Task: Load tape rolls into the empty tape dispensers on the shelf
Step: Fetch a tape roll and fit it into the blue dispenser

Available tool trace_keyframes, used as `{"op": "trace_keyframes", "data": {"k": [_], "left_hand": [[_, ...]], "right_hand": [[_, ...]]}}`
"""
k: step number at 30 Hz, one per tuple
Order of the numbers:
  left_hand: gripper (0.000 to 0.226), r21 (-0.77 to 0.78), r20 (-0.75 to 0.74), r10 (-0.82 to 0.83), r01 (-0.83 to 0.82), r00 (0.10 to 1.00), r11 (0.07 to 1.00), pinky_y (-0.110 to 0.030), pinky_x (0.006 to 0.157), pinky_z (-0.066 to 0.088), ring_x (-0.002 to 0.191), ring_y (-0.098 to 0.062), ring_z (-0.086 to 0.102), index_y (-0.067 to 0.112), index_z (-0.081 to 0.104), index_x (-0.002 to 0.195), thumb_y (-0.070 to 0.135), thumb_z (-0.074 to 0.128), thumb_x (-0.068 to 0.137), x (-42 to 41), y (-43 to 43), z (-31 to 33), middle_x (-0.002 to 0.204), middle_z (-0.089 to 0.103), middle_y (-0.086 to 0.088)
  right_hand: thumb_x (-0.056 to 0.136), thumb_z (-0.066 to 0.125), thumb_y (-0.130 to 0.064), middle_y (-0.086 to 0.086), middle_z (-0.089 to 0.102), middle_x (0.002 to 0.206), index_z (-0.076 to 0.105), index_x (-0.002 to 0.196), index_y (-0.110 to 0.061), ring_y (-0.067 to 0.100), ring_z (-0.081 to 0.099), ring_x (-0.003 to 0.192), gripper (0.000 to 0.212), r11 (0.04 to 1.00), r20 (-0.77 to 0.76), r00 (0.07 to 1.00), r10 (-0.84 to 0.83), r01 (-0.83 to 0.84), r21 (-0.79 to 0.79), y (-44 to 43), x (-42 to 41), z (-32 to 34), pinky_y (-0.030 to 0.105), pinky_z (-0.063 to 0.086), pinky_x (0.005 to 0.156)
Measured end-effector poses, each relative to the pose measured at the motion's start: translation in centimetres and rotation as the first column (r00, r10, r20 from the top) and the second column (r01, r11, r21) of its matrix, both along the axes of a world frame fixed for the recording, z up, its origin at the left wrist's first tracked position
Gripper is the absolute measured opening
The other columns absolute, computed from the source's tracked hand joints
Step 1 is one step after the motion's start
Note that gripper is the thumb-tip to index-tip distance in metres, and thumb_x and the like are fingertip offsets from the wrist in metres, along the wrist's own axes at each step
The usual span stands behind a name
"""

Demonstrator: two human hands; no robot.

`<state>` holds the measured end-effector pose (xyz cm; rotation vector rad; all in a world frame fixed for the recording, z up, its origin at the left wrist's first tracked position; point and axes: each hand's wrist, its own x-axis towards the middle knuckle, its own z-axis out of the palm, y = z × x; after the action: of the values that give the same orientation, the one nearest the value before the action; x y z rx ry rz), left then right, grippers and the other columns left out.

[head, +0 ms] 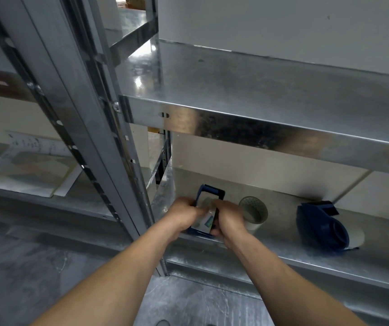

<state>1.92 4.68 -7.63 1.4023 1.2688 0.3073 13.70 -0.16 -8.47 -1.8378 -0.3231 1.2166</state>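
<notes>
Both your hands are together at 6 o'clock of the lower shelf (282, 251), closed on the same thing with no gap showing between them. Your left hand (184, 216) grips the blue dispenser (211, 193) from its 9 o'clock side, fingers curled tight round the frame and knuckles up. Your right hand (230, 220) closes in from 3 o'clock: its thumb lies over the roll (206, 214) sitting in the dispenser, and its fingertips (214, 231) curl in under the near end. Motion blur hides whether those fingertips end on the roll or on the frame. The dispenser sits at the shelf's front left corner, long axis running 12 to 6, far end clear of your hands.

Just beside your right hand, at its 3 o'clock, a spare roll (254, 212) stands on end on the shelf, hollow core upward; it is close to your knuckles, and contact is not clear. Farther along at 3 o'clock, well apart from your hands, a second dispenser (320, 225) lies on its side with a pale disc showing behind it.

The upper shelf (259, 85) hangs over at 12 o'clock. At 9 o'clock, past the post (109, 147), papers (29, 171) lie on the neighbouring rack.
</notes>
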Motion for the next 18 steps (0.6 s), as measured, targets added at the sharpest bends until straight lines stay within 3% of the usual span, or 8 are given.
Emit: {"op": "trace_keyframes", "data": {"k": [4,8,10,12,14,16,18], "left_hand": [[0.036,0.025,-0.038,0.054,-0.053,0.998,0.998,-0.027,0.056,0.042,0.063,-0.015,0.060,0.016,0.062,0.069,0.043,0.059,0.093,0.8,-0.1,0.0,0.063,0.061,0.002],[0.047,-0.001,-0.037,0.141,-0.141,0.989,0.990,-0.028,0.055,0.032,0.052,-0.017,0.046,0.019,0.046,0.055,0.048,0.061,0.089,1.4,-0.1,-0.2,0.050,0.043,0.002],[0.049,0.001,-0.038,0.180,-0.180,0.983,0.984,-0.028,0.054,0.032,0.051,-0.017,0.046,0.019,0.046,0.054,0.050,0.061,0.088,1.6,-0.1,-0.1,0.049,0.044,0.002],[0.048,-0.005,-0.025,0.193,-0.193,0.981,0.981,-0.030,0.059,0.041,0.057,-0.021,0.055,0.015,0.054,0.059,0.053,0.059,0.087,1.8,-0.1,0.0,0.055,0.055,-0.002],[0.048,-0.093,0.018,0.215,-0.212,0.976,0.973,-0.039,0.072,0.057,0.072,-0.030,0.067,0.009,0.066,0.076,0.056,0.058,0.085,1.9,-0.2,-0.3,0.072,0.070,-0.012],[0.045,-0.181,0.056,0.237,-0.224,0.970,0.958,-0.054,0.081,0.058,0.086,-0.036,0.070,0.011,0.069,0.091,0.055,0.058,0.086,1.9,-0.4,-0.4,0.091,0.073,-0.018],[0.043,-0.216,0.086,0.251,-0.228,0.964,0.949,-0.059,0.081,0.056,0.092,-0.039,0.069,0.011,0.069,0.095,0.052,0.059,0.087,1.8,-0.4,-0.4,0.098,0.072,-0.021]], "right_hand": [[0.095,0.055,-0.042,0.018,0.075,0.083,0.067,0.089,-0.011,0.034,0.074,0.076,0.034,1.000,0.075,0.997,-0.011,0.010,0.012,0.2,-0.4,-0.4,0.054,0.062,0.064],[0.096,0.046,-0.055,0.014,0.074,0.084,0.065,0.091,-0.014,0.033,0.073,0.078,0.045,0.998,0.070,0.996,-0.048,0.051,-0.043,0.4,-0.4,-0.7,0.040,0.061,0.055],[0.096,0.043,-0.055,0.013,0.074,0.088,0.064,0.097,-0.015,0.032,0.073,0.079,0.045,0.994,0.013,0.996,-0.087,0.087,-0.060,0.3,-0.5,-1.2,0.034,0.057,0.051],[0.093,0.045,-0.055,0.014,0.075,0.090,0.065,0.099,-0.017,0.033,0.074,0.079,0.044,0.990,-0.088,0.987,-0.136,0.134,-0.030,0.1,-0.7,-1.2,0.041,0.061,0.056],[0.084,0.048,-0.060,0.015,0.075,0.089,0.066,0.100,-0.016,0.036,0.074,0.077,0.050,0.984,-0.128,0.976,-0.176,0.178,0.001,0.2,-0.5,-2.4,0.053,0.062,0.066],[0.070,0.044,-0.070,0.013,0.075,0.086,0.068,0.095,-0.016,0.037,0.072,0.076,0.064,0.988,-0.026,0.988,-0.155,0.156,0.014,0.8,0.5,-5.7,0.058,0.060,0.075],[0.064,0.037,-0.074,0.011,0.074,0.087,0.068,0.092,-0.017,0.036,0.071,0.076,0.072,0.993,0.047,0.992,-0.113,0.114,-0.026,1.1,0.9,-6.8,0.056,0.060,0.078]]}}
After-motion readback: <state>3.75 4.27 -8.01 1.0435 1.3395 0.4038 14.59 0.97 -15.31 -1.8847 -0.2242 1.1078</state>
